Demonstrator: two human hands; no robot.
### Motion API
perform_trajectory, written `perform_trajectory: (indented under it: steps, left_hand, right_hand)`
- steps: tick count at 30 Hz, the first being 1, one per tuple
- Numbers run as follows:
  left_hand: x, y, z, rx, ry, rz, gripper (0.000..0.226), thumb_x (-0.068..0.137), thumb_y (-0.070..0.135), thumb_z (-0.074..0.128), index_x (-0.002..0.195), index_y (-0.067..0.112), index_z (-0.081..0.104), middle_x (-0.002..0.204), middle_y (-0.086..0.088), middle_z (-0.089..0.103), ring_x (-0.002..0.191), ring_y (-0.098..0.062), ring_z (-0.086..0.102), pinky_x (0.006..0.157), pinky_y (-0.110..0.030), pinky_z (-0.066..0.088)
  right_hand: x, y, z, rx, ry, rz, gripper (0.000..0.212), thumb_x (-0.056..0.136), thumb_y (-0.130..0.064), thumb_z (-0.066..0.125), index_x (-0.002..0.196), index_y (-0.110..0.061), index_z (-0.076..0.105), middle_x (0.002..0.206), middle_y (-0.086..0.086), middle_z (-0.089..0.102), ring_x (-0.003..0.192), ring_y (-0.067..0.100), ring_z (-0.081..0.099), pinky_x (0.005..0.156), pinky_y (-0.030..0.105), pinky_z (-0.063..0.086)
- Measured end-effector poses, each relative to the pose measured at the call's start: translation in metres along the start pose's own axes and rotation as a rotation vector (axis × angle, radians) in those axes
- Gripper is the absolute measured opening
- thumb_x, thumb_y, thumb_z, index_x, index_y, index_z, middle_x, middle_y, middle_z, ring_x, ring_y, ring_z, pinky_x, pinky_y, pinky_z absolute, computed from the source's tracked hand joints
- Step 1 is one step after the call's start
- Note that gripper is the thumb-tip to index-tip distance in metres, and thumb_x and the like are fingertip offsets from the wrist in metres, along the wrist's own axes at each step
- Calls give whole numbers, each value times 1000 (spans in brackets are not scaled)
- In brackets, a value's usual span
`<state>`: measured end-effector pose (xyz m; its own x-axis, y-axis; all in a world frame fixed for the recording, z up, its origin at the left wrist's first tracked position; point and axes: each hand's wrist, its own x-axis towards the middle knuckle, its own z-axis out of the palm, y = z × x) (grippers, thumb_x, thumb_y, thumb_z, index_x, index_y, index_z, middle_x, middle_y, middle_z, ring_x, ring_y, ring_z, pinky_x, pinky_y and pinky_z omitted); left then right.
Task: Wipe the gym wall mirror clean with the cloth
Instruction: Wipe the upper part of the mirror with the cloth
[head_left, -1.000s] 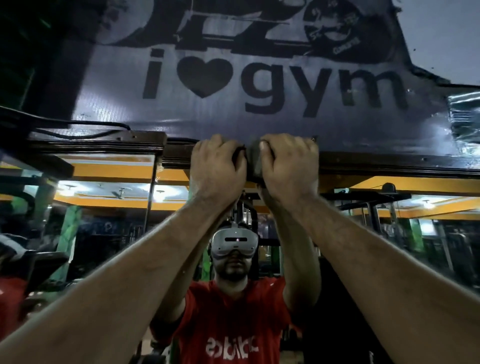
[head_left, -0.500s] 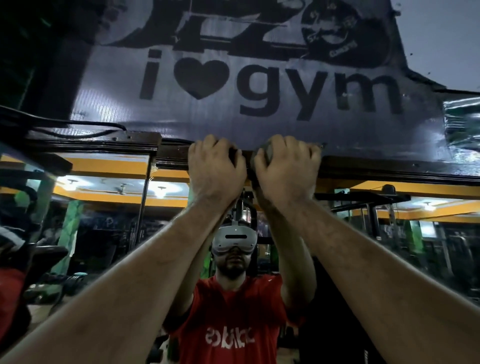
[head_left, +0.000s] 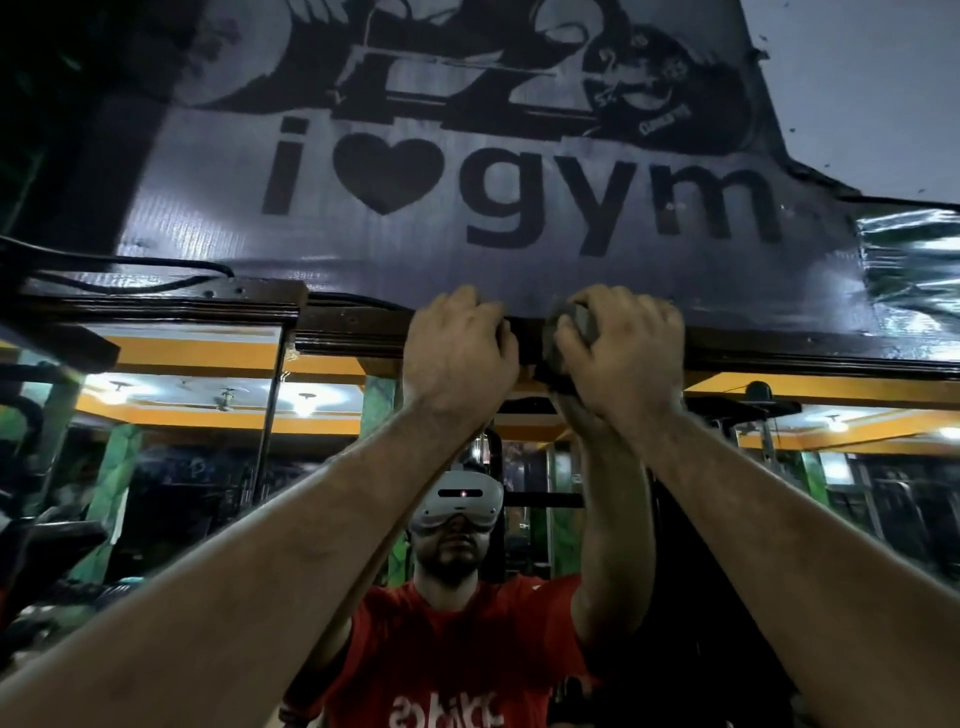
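Right now both of my arms are raised to the dark wooden top rail (head_left: 779, 353) of the mirror frame, which runs left to right across the view, and the dark grey cloth (head_left: 576, 325) is bunched there against it. My right hand (head_left: 621, 353) is curled around the cloth, with a wad of it poking out between thumb and forefinger. My left hand (head_left: 457, 348) sits just beside it, fingers hooked over the rail; it seems to pinch the cloth's other end, though the fabric there is lost against the dark wood and I cannot be sure. The large gym wall mirror (head_left: 831, 493) lies directly below both hands, so I judge the wipe has to travel downward off the rail and then sideways along the glass, led by the right hand, which has the firmer hold. Most of the cloth is hidden under my fingers, and the lower glass is cut off by my forearms.
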<state>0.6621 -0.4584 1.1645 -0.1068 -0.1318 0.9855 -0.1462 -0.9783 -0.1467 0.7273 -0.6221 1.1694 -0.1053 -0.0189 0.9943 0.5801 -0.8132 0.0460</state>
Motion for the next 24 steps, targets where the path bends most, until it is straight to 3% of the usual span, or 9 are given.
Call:
perform_trajectory:
  steps: [3, 6, 8, 12, 15, 17, 21, 24]
  left_hand:
    - [-2, 5, 6, 20, 6, -42, 27, 94, 28, 50, 95, 11, 71, 90, -7, 62, 85, -24, 55, 84, -39, 43]
    - [3, 19, 11, -4, 10, -46, 44, 89, 32, 35, 91, 11, 73, 85, -7, 62, 79, -26, 56, 78, -39, 44]
    - [4, 28, 15, -15, -18, -49, 38, 91, 28, 39, 94, 10, 73, 88, -8, 63, 82, -27, 57, 80, -40, 44]
    - [4, 44, 25, -19, -7, -47, 33, 90, 27, 45, 90, 8, 71, 88, -9, 63, 82, -26, 56, 79, -39, 44]
    - [8, 56, 33, -32, -31, -55, 38, 91, 26, 41, 97, 7, 74, 90, -9, 65, 83, -26, 57, 81, -39, 44]
    - [7, 59, 36, -40, -57, -56, 30, 94, 19, 48, 106, 8, 74, 96, -10, 66, 90, -27, 58, 86, -39, 45]
    - [4, 65, 43, -32, -20, -45, 29, 93, 16, 51, 110, 8, 73, 103, -10, 68, 97, -27, 60, 93, -42, 45]
    - [7, 78, 51, -16, -39, -61, 38, 93, 24, 43, 112, 9, 72, 105, -10, 69, 98, -27, 61, 95, -42, 45]
  right_hand:
    - [0, -10, 4, -56, 32, 157, 44, 95, -53, 36, 108, -20, 62, 102, 3, 63, 101, 26, 57, 107, 49, 34]
    - [-7, -16, 9, -40, 30, 29, 46, 97, -50, 34, 113, -19, 64, 106, 4, 66, 104, 27, 59, 105, 49, 36]
    - [-5, 10, 0, -33, -9, -69, 50, 99, -52, 31, 116, -19, 64, 109, 5, 67, 104, 27, 60, 103, 47, 37]
    - [0, 33, -12, -70, -19, 86, 50, 100, -54, 30, 117, -20, 63, 110, 5, 66, 107, 27, 58, 107, 47, 33]
    - [-8, 30, -9, 12, -23, -51, 44, 103, -47, 36, 124, -20, 64, 118, 4, 68, 113, 27, 59, 108, 48, 34]
    - [-6, 56, -20, 59, -85, -120, 47, 104, -49, 34, 129, -20, 63, 123, 4, 68, 118, 27, 59, 110, 48, 33]
    - [-1, 83, -32, 5, -46, 24, 49, 103, -51, 32, 120, -20, 66, 115, 3, 69, 113, 27, 60, 109, 45, 31]
    - [-5, 78, -29, 0, -100, -71, 52, 102, -53, 32, 133, -24, 62, 130, 0, 67, 125, 23, 56, 115, 45, 27]
